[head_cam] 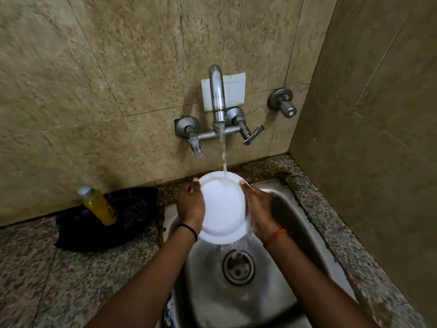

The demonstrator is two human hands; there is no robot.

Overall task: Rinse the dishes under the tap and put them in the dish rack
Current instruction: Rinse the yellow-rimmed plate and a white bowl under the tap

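Observation:
A white plate (223, 207) is held tilted over the steel sink (293, 218), its far rim raised toward the wall. My left hand (190, 202) grips its left edge and my right hand (257, 207) grips its right edge. Water runs from the chrome tap (217, 95) onto the plate's upper part and pours off the lower rim toward the drain (238, 267). No dish rack is in view.
A yellow bottle with a white cap (98, 204) stands on a dark cloth or scrubber pile (99, 223) on the speckled granite counter (59, 268) left of the sink. Tiled walls close in behind and on the right. A wall valve (283, 102) sits right of the tap.

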